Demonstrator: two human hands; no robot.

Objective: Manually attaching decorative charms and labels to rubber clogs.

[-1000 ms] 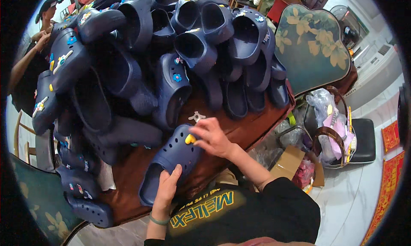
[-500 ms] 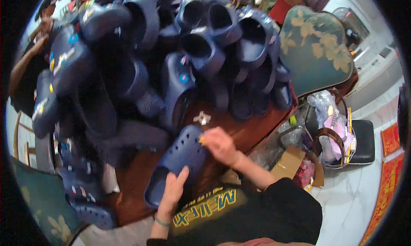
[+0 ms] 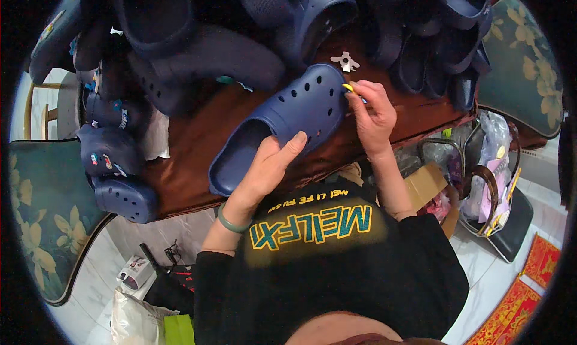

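A navy-blue clog with round holes in its toe lies tilted across the table in front of me, toe pointing away and to the right. My left hand grips its near side, thumb on top, the other fingers hidden beneath. Beside the toe, my right hand is closed in a pinch on a small yellow shoe charm, with a trace of blue at the fingertips. Just past the toe lies a small whitish piece with several arms.
Navy clogs are heaped over the far side of the brown-covered table; several bear colourful charms. More clogs hang at the left edge. Floral-backed chairs stand either side. At right are a cardboard box and a filled bag.
My view has tilted down, so the clog and both hands appear higher in the picture. My right hand stays by the toe with the charm pinched; my left still grips the clog.
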